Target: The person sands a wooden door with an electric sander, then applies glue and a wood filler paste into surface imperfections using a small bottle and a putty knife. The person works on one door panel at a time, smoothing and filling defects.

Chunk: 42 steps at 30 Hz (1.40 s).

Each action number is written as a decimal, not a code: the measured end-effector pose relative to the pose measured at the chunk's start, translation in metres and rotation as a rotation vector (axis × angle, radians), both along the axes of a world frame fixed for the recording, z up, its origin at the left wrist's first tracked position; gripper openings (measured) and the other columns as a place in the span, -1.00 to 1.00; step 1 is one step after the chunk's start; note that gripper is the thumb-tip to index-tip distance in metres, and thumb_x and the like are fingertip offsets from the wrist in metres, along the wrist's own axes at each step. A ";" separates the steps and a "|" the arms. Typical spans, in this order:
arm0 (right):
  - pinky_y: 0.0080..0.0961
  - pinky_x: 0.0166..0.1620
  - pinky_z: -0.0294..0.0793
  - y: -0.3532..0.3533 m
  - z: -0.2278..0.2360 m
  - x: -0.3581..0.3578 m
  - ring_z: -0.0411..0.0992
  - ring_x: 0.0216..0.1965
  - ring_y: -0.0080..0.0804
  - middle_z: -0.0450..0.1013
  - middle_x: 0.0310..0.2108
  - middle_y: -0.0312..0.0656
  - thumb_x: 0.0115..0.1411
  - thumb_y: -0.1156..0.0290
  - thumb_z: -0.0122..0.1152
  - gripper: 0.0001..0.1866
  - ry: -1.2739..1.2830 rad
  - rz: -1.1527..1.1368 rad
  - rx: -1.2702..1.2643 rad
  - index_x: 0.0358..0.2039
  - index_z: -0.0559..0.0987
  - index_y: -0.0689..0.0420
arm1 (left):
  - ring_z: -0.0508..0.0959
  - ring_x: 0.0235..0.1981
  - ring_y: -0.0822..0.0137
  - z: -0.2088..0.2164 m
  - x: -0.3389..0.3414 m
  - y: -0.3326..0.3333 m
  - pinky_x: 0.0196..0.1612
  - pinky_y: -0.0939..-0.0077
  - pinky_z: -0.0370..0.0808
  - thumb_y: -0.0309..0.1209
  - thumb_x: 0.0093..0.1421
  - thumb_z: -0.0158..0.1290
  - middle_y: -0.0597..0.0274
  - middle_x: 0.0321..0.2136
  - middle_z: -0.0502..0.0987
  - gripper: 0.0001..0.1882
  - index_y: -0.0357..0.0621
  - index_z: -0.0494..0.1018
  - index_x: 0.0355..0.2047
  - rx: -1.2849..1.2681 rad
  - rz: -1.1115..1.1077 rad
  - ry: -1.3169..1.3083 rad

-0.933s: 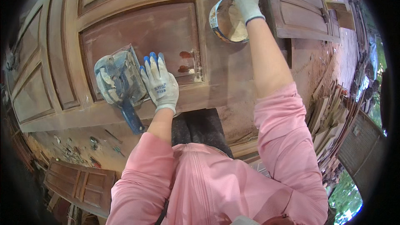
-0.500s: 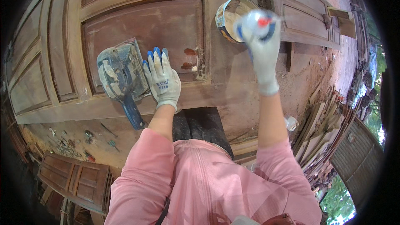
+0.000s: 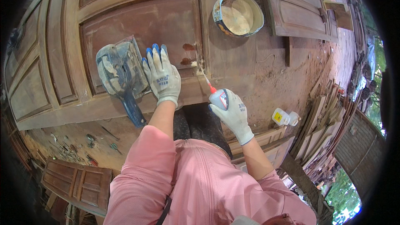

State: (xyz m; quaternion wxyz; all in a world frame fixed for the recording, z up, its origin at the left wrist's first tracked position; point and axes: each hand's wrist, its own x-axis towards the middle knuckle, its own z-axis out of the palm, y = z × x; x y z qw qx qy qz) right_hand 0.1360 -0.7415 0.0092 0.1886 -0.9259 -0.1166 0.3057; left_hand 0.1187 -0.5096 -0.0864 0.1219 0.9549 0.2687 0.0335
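My right hand (image 3: 234, 114), in a white glove, grips a small glue bottle (image 3: 219, 98) with a red cap and a thin clear nozzle. The nozzle tip points at the lower right corner of a recessed panel in the brown wooden door (image 3: 137, 21). Pale filler and two dark red-brown patches (image 3: 188, 54) mark that corner. My left hand (image 3: 163, 78), gloved with blue fingertips, lies flat on the door with its fingers stretched out. Right beside it rests a dusty blue power sander (image 3: 121, 73), its handle toward me.
A round tin (image 3: 259, 24) holding pale powder stands on the door's right part. Another panelled door (image 3: 298, 6) lies beyond it. White plastic bottles (image 3: 281, 117) sit at the right, near stacked wood strips (image 3: 310, 127). More panelled doors (image 3: 77, 181) lean at the lower left.
My right hand has come down and left from above the tin, bringing the glue bottle to the panel corner with its nozzle toward the wood. My left hand stays in place.
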 end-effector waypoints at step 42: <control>-0.09 -0.03 0.52 0.018 0.000 0.004 0.54 -0.05 0.04 0.58 -0.11 0.00 0.11 -0.12 0.40 -0.34 0.079 0.003 -0.030 0.05 0.49 0.09 | 0.08 0.49 -0.05 -0.001 0.000 0.001 0.52 -0.08 -0.05 -0.42 0.24 -0.02 -0.01 0.44 0.17 -0.30 -0.16 0.19 0.42 -0.001 -0.002 -0.008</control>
